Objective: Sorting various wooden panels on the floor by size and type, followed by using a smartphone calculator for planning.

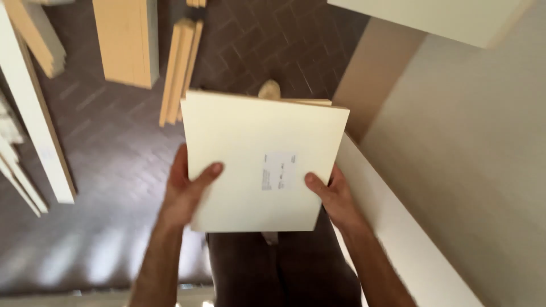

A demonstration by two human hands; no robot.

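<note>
Both hands' grip, cream panel (256,153), white label (280,170)

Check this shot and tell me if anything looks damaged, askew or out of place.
Nothing looks damaged. The cream panel is held by its lower corners in the left hand and right hand, tilted slightly. Other boards lie loose on the brick floor, unstacked.

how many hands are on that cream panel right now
2. The left hand grips the cream panel at its left edge, the right hand at its lower right edge; thumbs on top, fingers hidden beneath.
</note>
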